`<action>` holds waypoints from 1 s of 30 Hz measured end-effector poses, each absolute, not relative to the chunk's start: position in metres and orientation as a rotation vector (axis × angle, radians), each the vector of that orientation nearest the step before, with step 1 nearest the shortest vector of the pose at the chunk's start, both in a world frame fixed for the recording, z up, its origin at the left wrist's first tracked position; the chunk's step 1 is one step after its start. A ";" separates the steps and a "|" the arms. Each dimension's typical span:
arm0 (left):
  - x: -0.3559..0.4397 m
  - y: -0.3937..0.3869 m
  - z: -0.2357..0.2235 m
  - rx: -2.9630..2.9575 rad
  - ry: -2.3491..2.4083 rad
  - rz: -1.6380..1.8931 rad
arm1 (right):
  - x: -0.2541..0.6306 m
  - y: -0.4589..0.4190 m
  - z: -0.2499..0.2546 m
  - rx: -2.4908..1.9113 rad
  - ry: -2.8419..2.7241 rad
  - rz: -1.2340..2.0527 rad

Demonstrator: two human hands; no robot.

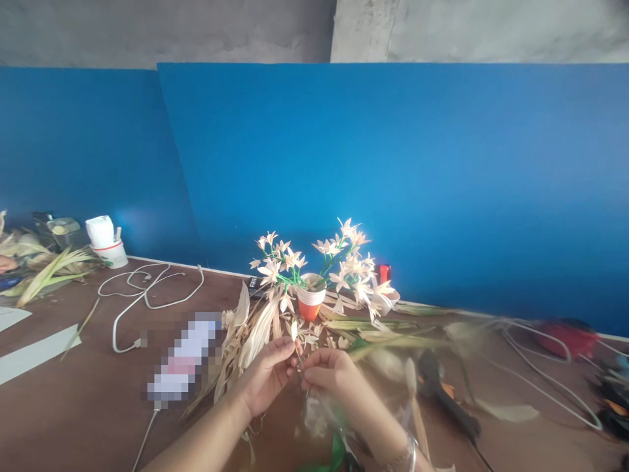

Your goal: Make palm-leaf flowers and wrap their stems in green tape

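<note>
Near the bottom centre, my left hand point(270, 377) is closed, its thumb and fingers pinching a small pale husk petal point(294, 330) at the top of a thin stem. Just to its right, my right hand point(328, 372) has its fingertips closed on the lower part of that thin stem point(299, 357). The fingers partly hide the stem. Behind both hands stands an orange and white paper cup point(310, 308) with green-stemmed husk flowers point(351, 265) spreading out to both sides. Dried corn husks point(260, 334) and loose petals lie around the cup.
A black corded tool point(445, 396) shaped like a glue gun lies right of my right arm. Blurred clear plastic point(317, 416) is below my hands. A pixelated block point(184, 360), white cables point(147, 295) and a white cup point(111, 252) are leftward. A blue partition point(393, 164) stands behind.
</note>
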State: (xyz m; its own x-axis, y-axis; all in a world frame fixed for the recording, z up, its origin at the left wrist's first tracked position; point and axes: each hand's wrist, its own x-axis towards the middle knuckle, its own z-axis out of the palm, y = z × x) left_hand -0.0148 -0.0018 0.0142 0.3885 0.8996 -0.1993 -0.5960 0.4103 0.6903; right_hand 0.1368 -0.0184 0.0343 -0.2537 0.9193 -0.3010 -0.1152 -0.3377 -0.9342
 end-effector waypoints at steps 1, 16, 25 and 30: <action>-0.015 -0.002 0.014 0.572 0.616 1.017 | 0.137 -0.018 0.034 -1.200 -1.079 1.699; -0.014 -0.004 0.012 0.652 0.585 0.982 | 0.138 -0.019 0.034 -1.151 -1.034 1.715; -0.016 -0.001 0.010 0.603 0.604 1.015 | 0.136 -0.019 0.039 -1.198 -1.068 1.707; -0.015 -0.002 0.011 0.597 0.606 1.007 | 0.136 -0.019 0.038 -1.203 -1.048 1.711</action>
